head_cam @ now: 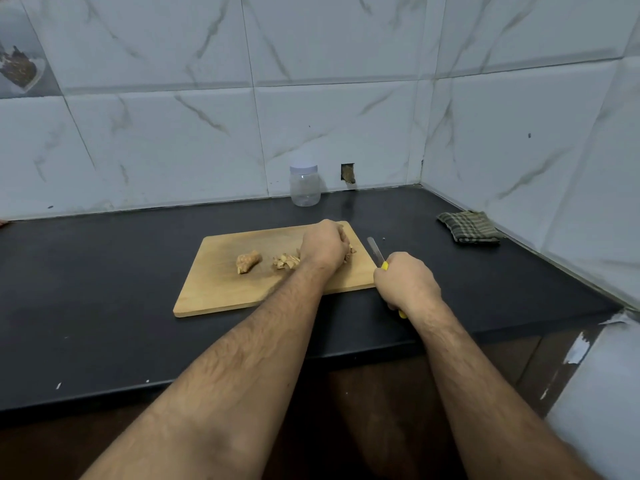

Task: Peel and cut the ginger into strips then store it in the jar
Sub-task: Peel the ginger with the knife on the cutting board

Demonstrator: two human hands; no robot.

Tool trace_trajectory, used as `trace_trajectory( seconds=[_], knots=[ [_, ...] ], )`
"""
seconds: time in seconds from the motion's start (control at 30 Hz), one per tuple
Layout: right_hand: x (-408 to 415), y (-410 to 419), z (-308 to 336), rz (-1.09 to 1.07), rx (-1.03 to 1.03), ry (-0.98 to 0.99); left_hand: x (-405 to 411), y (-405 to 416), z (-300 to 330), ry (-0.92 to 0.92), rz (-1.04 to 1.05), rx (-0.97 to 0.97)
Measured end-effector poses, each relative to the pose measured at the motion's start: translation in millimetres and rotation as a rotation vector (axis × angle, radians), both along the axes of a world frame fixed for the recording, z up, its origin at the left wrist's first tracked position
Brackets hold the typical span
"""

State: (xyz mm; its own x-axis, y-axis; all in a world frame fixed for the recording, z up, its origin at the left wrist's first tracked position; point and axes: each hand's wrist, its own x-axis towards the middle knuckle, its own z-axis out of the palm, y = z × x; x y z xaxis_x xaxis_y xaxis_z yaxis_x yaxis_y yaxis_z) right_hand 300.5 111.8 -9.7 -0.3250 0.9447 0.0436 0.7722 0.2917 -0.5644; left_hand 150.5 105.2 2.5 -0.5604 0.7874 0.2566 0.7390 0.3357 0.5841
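Note:
A wooden cutting board lies on the black counter. On it sits a whole ginger piece and a small heap of ginger peels or cut bits. My left hand is curled over more ginger at the board's right end, which shows only as small bits at its fingertips. My right hand grips a yellow-handled knife, its blade pointing away just off the board's right edge. A clear plastic jar with a lid on stands by the back wall.
A folded checked cloth lies at the right near the corner wall. Tiled walls close off the back and right side. The black counter stretches left of the board, its front edge near my forearms.

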Motion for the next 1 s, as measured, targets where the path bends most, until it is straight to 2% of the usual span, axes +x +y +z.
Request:
trace_trajectory(
  seconds=[0.17, 0.37, 0.47, 0.6, 0.8, 1.0],
  knots=[
    [3, -1, 1, 0.000, 0.004, 0.003, -5, -1, -4, -0.027, -0.023, 0.014],
    [-9, -20, 10, 0.058, 0.060, 0.022, -23, -27, 7, -0.105, 0.023, 0.235],
    [-22, -36, 16, 0.103, 0.091, 0.021, -38, -51, 17, -0.071, 0.066, 0.301],
    [-36, -56, 21, 0.172, 0.126, -0.016, -74, -92, 17, -0.013, 0.173, 0.245],
    [-57, -74, 21, 0.238, 0.154, -0.026, -112, -130, 0, -0.064, 0.315, 0.112],
    [-65, -82, 15, 0.269, 0.152, -0.017, -113, -129, -8, -0.170, 0.211, 0.052]
  ],
)
